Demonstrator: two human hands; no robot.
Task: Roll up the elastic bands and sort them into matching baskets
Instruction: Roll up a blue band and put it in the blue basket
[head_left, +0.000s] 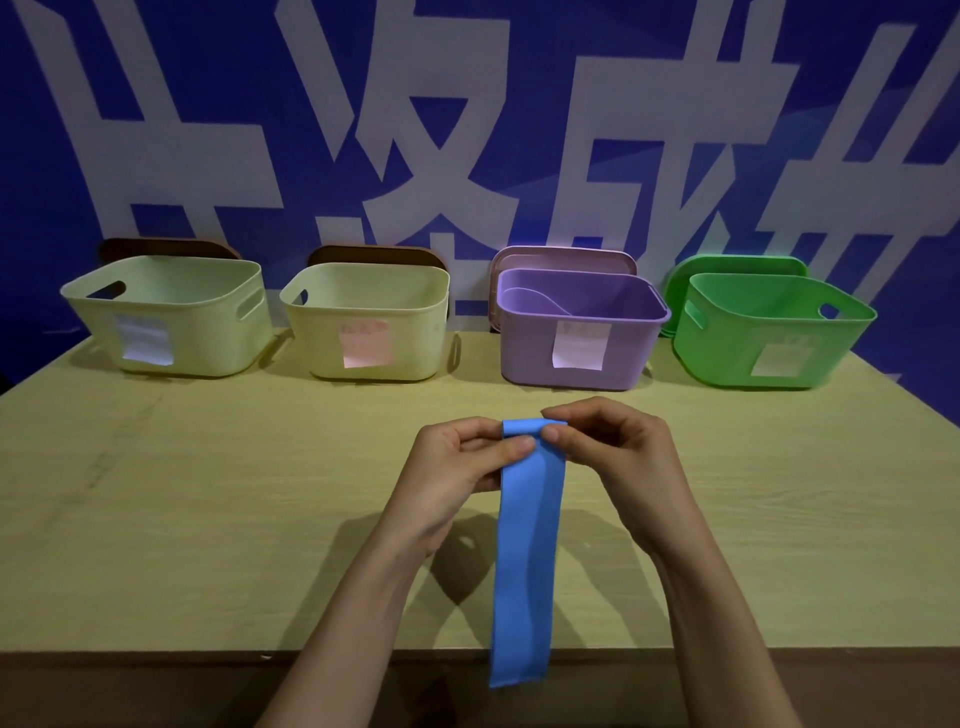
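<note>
A long blue elastic band (524, 561) hangs flat down the middle of the wooden table (208, 509), its lower end past the front edge. My left hand (462, 467) and my right hand (613, 447) both pinch its top end, which is folded over a little. Along the back stand two pale yellow baskets, the left one (171, 317) with a white label and the other (369, 322) with a pink label. To their right are a purple basket (582, 332) and a green basket (769, 332).
Lids lean behind the baskets against a blue wall with large white characters. A purple band lies inside the purple basket. The table's front edge runs just below my forearms.
</note>
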